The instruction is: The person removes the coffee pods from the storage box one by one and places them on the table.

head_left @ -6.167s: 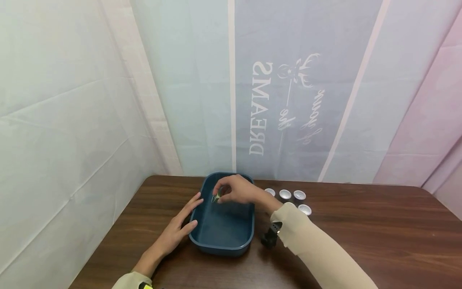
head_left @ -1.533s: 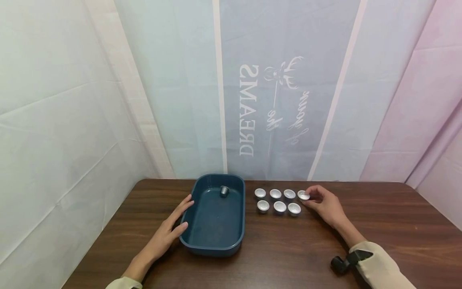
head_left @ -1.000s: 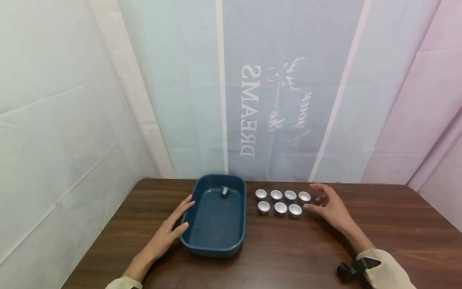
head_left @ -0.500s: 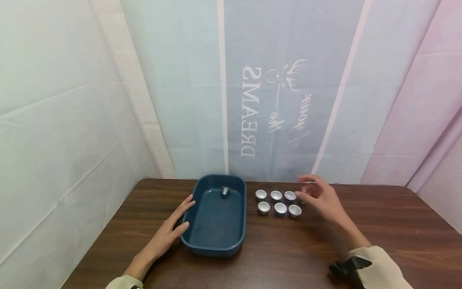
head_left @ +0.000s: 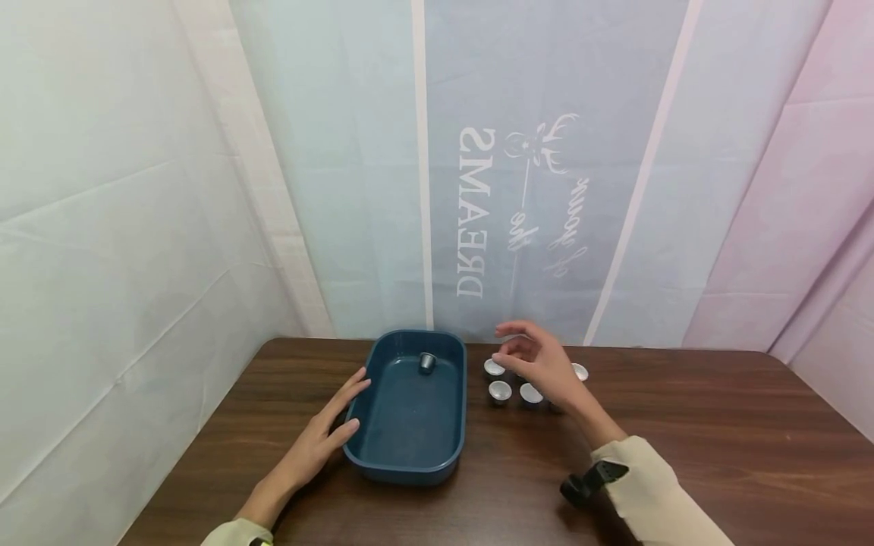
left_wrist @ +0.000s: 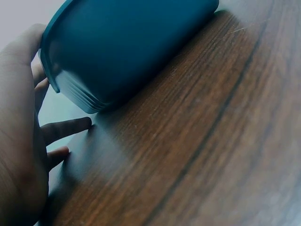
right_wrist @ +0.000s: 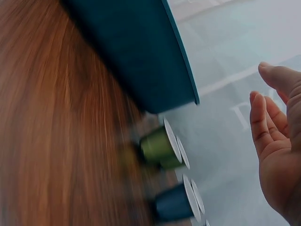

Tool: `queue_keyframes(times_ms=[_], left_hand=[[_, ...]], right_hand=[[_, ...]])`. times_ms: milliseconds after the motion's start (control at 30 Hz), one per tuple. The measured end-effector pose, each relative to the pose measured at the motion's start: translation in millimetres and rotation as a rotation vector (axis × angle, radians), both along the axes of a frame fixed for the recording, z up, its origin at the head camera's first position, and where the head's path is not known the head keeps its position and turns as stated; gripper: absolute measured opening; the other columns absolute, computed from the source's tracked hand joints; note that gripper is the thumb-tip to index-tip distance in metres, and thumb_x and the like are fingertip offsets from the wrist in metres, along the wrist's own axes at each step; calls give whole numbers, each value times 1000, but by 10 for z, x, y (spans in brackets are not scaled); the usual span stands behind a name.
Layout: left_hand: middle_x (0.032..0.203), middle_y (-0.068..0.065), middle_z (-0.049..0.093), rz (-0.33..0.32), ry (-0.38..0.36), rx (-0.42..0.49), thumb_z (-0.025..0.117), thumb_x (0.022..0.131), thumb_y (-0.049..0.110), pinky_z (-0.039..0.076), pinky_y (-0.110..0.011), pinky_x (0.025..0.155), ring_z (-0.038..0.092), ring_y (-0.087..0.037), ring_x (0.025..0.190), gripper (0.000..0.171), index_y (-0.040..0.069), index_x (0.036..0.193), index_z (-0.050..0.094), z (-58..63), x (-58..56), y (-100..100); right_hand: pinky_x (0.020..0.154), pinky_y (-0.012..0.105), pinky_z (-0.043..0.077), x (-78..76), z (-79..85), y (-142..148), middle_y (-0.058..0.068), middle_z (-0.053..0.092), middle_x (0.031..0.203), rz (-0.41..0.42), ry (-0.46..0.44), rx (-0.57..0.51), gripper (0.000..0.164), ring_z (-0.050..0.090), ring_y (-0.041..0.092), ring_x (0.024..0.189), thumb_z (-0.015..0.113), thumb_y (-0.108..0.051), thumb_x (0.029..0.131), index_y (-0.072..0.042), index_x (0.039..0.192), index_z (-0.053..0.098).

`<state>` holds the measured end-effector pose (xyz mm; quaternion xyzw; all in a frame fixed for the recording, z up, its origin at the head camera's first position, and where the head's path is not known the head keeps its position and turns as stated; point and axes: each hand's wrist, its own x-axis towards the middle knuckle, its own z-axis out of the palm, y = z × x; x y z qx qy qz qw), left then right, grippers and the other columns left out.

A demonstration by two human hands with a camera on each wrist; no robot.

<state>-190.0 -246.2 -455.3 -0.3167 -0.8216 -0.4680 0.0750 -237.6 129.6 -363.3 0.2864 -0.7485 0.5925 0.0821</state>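
Observation:
My left hand (head_left: 315,449) rests against the left side of a dark blue plastic tub (head_left: 410,475), fingers extended at its rim. A dark coffee capsule (head_left: 427,363) lies on its side in the tub. To the tub's right stand several coffee capsules with silver lids (head_left: 500,391), in two rows. Above them is my right hand (head_left: 542,370), which hides part of the rows. Its fingers are loosely bent. The right wrist view shows a gap between thumb and fingers with nothing held. There, a green capsule (right_wrist: 160,145) and a blue capsule (right_wrist: 174,205) stand below the hand.
The brown wood-grain table (head_left: 690,432) extends to the right and in front of the tub. A printed cloth backdrop (head_left: 355,189) hangs along the far edge, and a pale cloth (head_left: 116,303) at the left. A black wrist camera (head_left: 590,485) sits on the right cuff.
Earlier my right hand held a capsule over the tub, then touched the back row's rightmost capsule. It let go and has moved left over the capsules. The left hand stays at the tub.

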Motion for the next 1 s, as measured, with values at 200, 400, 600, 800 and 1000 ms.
queue_keyframes(times_ms=[200,400,600,800,1000], left_hand=[[159,-7,15,-5,-1,-7,45,98,3,23,-43,108,15,-24,144,55,8,150,29,2,-2,-13],[159,-6,15,2,-10,-11,45,98,3,23,-59,103,16,-26,143,55,9,150,29,17,5,2],[159,-5,15,17,-4,-14,45,98,4,24,-59,103,16,-26,143,54,10,150,29,5,6,3],[159,-6,15,9,-2,-15,45,98,4,25,-50,106,16,-24,143,55,10,150,29,-10,-3,-7],[159,-6,15,1,-9,-12,45,98,4,24,-44,107,16,-22,144,56,10,151,29,-14,-9,-10]], right_hand=[[70,30,50,-62,25,-195,15,58,116,0,-38,15,39,61,34,86,71,-2,85,-2,121,57],[71,31,50,-277,-156,-349,8,59,112,-3,-66,61,40,62,26,85,73,-15,86,-12,122,59],[71,34,50,-376,-175,-557,1,61,109,-20,-73,128,41,63,18,84,76,-25,83,-16,120,61],[70,33,50,-453,-170,-744,6,63,112,8,-108,140,43,64,18,85,78,-20,81,-14,120,62],[74,34,49,-529,-186,-869,17,60,121,51,-187,164,47,63,19,89,79,-15,80,-8,123,60]])
